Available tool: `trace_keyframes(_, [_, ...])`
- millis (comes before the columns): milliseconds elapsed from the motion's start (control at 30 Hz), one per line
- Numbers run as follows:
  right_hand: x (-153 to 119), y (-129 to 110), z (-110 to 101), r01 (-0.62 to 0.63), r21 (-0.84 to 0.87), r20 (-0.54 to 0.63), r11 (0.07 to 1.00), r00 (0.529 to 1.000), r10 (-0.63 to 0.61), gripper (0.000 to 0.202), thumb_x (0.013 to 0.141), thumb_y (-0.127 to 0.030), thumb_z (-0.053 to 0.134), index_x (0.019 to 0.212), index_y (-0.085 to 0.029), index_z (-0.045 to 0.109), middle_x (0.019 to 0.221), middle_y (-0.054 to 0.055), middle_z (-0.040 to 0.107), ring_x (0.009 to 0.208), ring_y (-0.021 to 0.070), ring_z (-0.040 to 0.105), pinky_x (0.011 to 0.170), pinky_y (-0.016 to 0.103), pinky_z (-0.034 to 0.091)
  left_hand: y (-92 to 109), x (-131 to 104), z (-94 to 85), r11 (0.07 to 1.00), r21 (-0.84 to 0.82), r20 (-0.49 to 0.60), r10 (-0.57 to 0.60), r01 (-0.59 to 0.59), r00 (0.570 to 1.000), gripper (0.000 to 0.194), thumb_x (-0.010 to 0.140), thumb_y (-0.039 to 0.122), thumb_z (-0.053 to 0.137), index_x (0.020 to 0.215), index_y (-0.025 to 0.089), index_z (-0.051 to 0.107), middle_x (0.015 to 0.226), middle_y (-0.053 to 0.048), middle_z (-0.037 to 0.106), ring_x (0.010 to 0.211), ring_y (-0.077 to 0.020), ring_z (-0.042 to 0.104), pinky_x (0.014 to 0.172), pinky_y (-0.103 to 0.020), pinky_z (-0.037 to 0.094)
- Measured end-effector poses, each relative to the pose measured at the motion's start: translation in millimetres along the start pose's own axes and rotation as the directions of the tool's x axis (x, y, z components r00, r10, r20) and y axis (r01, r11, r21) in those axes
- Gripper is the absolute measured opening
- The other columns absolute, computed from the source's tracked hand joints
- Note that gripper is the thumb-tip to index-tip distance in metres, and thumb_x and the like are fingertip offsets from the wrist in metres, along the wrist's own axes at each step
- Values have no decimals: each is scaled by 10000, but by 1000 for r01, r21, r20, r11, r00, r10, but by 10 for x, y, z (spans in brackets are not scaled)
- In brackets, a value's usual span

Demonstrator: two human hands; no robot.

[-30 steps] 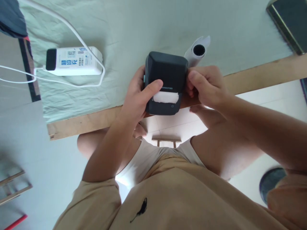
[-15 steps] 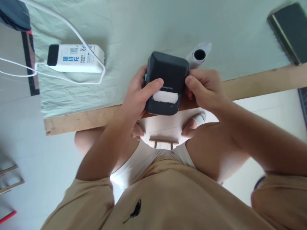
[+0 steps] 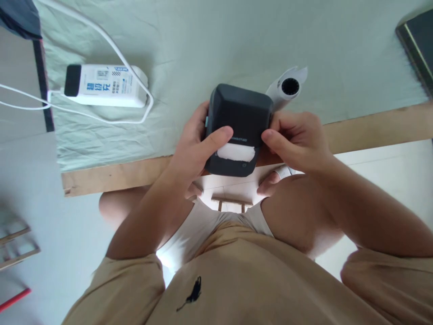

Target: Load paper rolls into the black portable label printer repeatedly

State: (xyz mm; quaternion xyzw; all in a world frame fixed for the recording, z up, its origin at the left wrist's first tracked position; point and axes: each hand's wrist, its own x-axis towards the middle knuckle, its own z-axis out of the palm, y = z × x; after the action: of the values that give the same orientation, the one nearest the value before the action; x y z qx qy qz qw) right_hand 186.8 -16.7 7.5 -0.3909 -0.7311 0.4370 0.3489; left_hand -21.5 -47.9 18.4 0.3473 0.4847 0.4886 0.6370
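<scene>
A dark, palm-sized label printer (image 3: pixel 241 113) is held over the table's front edge, its lid down and a piece of white paper (image 3: pixel 236 152) showing at its slot. My left hand (image 3: pixel 199 146) wraps round its left side, thumb on top. My right hand (image 3: pixel 297 137) is closed at the printer's right side, thumb and fingers pinched against its edge; the fingertips are partly hidden. Just behind my right hand a white paper roll (image 3: pixel 282 92) with a black core lies on the cloth.
On the green cloth (image 3: pixel 189 40) at the left lies a white power bank (image 3: pixel 111 86) with a white cable (image 3: pixel 110 40) looping over it. A dark box-like object (image 3: pixel 419 49) is at the far right. The bare wooden table edge (image 3: pixel 375 128) runs across the front.
The view has shifted a little, so the printer, both hands and the roll appear slightly lower. Both hands keep their places on the printer.
</scene>
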Motion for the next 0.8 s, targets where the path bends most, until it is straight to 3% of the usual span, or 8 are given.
trace_keyframes(200, [1, -52, -14, -36, -3, 71, 999, 997, 36, 451, 935, -373, 672, 634, -221, 371, 535, -51, 356, 492, 82, 320, 462, 286, 219, 19, -24, -64, 995, 73, 14, -71, 70, 997, 433, 803, 368, 821, 1191, 266, 658, 994, -50, 746, 970, -278, 748, 718, -365, 650])
trace_keyframes(333, [7, -76, -31, -66, 21, 79, 998, 995, 64, 420, 930, -319, 656, 656, -231, 351, 528, -53, 409, 482, 90, 358, 461, 284, 234, 8, 6, -83, 990, 122, 12, -79, 77, 997, 465, 815, 368, 804, 1249, 278, 663, 1068, -54, 757, 1060, -296, 729, 782, -375, 648])
trace_keyframes(433, [41, -88, -43, 2, 25, 115, 1000, 993, -4, 401, 923, -234, 653, 673, -225, 340, 505, -73, 428, 448, 67, 352, 430, 256, 238, -6, 5, -112, 989, 147, 13, -13, 11, 1000, 543, 810, 375, 800, 1316, 259, 641, 1232, -71, 735, 1189, -318, 682, 904, -393, 629])
trace_keyframes(567, [137, -110, -50, 64, -10, 123, 998, 990, -62, 380, 887, -163, 649, 698, -218, 323, 490, -92, 381, 435, 49, 315, 401, 228, 212, -40, 4, -177, 986, 165, 84, 14, -27, 996, 584, 829, 359, 780, 1381, 281, 606, 1363, -77, 675, 1306, -333, 606, 1145, -504, 497])
trace_keyframes(667, [208, -133, -48, 60, -28, 108, 998, 993, -56, 354, 866, -166, 638, 699, -218, 330, 481, -91, 391, 432, 51, 340, 398, 232, 219, -88, 15, -217, 988, 128, 129, 66, -83, 989, 678, 825, 338, 786, 1462, 356, 554, 1430, -45, 635, 1339, -312, 575, 1201, -484, 439])
trace_keyframes(800, [253, -152, -34, 17, -26, 63, 1000, 998, -16, 352, 834, -126, 620, 687, -221, 314, 455, -100, 407, 403, 48, 342, 378, 225, 209, -131, 49, -250, 974, 148, 156, 146, -169, 977, 711, 839, 377, 782, 1498, 385, 516, 1420, -47, 631, 1300, -300, 597, 1154, -451, 484])
